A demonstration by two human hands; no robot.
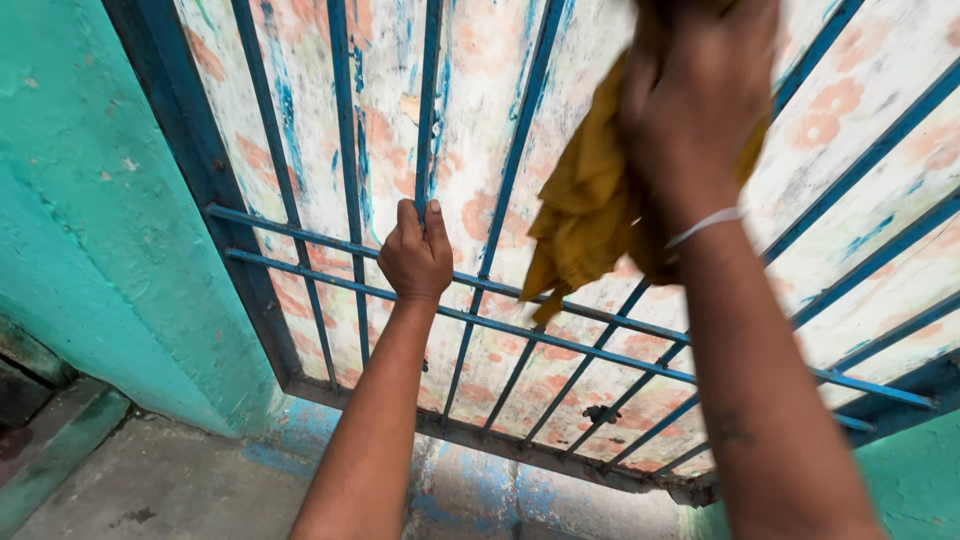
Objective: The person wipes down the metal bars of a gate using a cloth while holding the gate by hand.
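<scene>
Right hand [700, 95] clutching yellow cloth [585, 200], left hand [415, 255] gripping blue gate bar [428, 110]

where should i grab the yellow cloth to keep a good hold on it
Grip the yellow cloth at its bunched upper part, coming from the front as the right hand does; the loose ends dangle below and would slip. The left hand grips a vertical bar of the blue gate.

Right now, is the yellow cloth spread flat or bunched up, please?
Bunched up: the right hand grips the yellow cloth in a wad against the blue gate bars, folds hanging below.
</scene>
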